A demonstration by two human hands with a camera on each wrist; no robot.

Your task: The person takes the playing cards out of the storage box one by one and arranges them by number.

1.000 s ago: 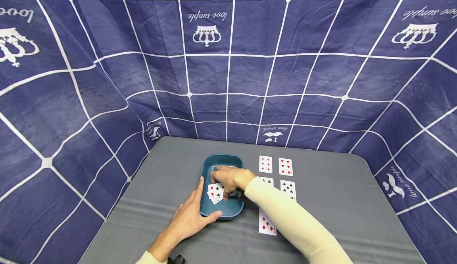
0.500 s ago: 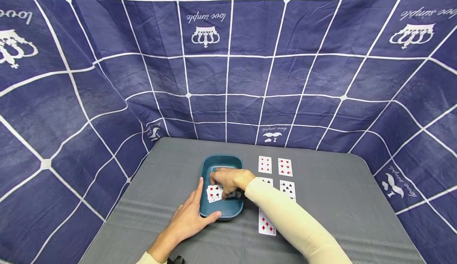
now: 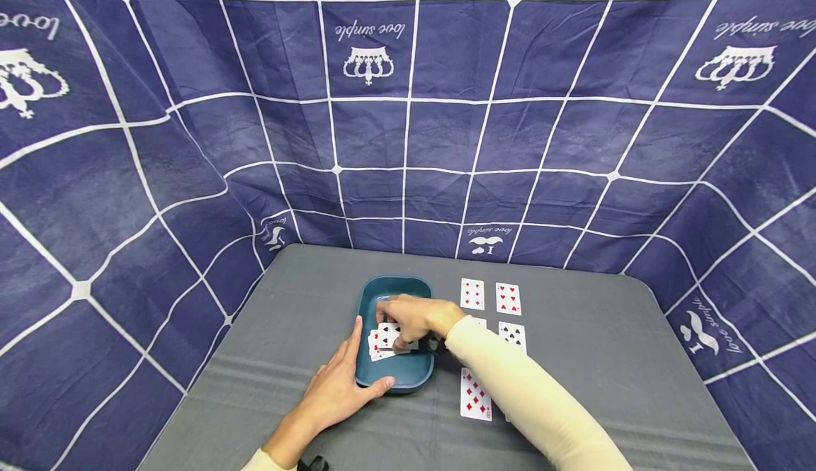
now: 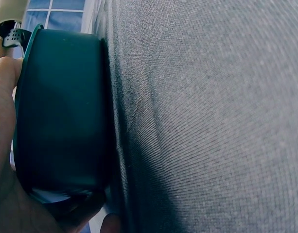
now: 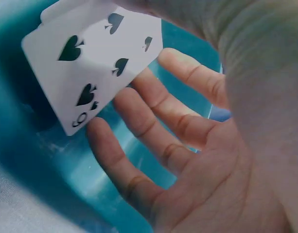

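Note:
My right hand [image 3: 414, 315] reaches into a blue-green plastic tray [image 3: 398, 379] and pinches a spades playing card [image 3: 385, 331] between thumb and fingers. Up close in the right wrist view, the fingertips [image 5: 123, 99] line one long edge of that spades card [image 5: 90, 63]; the thumb is mostly hidden. A corner of another card [image 5: 54, 12] shows beneath it. A hearts card [image 3: 376, 350] lies below it in the tray. My left hand [image 3: 338, 389] rests against the tray's near left corner, fingers extended along the left side and thumb on the front rim.
Right of the tray, face-up cards lie in two columns: a diamonds card [image 3: 472, 294], a hearts card [image 3: 508, 299], a spades card [image 3: 513, 336] and another diamonds card [image 3: 475, 394]. My right sleeve [image 3: 523, 386] covers others partly. A patterned blue cloth [image 3: 446, 131] hangs behind the grey table.
The loose cards in the tray were first drawn together. The spades card has since come up over the hearts card in the right hand's pinch. The left hand has stayed in place.

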